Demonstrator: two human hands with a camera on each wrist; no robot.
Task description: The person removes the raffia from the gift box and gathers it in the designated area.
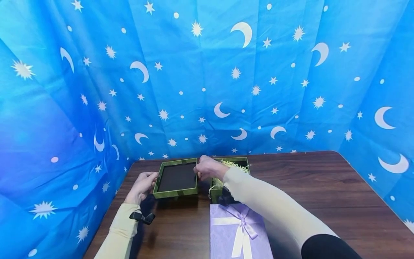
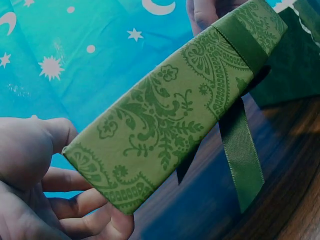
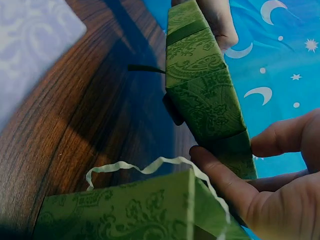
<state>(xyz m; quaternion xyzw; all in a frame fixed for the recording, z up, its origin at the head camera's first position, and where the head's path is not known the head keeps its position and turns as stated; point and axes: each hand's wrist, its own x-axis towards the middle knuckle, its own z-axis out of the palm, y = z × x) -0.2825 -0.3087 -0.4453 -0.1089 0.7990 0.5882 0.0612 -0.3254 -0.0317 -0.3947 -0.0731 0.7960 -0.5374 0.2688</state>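
A green patterned box lid [image 1: 178, 177] is held between both hands, its dark inner side facing up. My left hand [image 1: 142, 185] pinches its left side; in the left wrist view the thumb and fingers lie about a corner of the lid [image 2: 150, 125]. At the opposite side my right hand [image 1: 208, 168] grips the edge, thumb and fingers on either side of the rim in the right wrist view. A green ribbon [image 2: 242, 155] dangles under the lid. Beside it stands the green box base [image 3: 135, 205], partly hidden behind my right forearm, with pale shredded paper [image 1: 233, 164] inside.
A lilac gift box [image 1: 220, 239] with a ribbon bow [image 1: 243, 221] lies in front of the green base. The brown wooden table [image 1: 317, 187] stretches off to the right. Blue cloth [image 1: 181, 72] with moons and stars hangs behind and at both sides.
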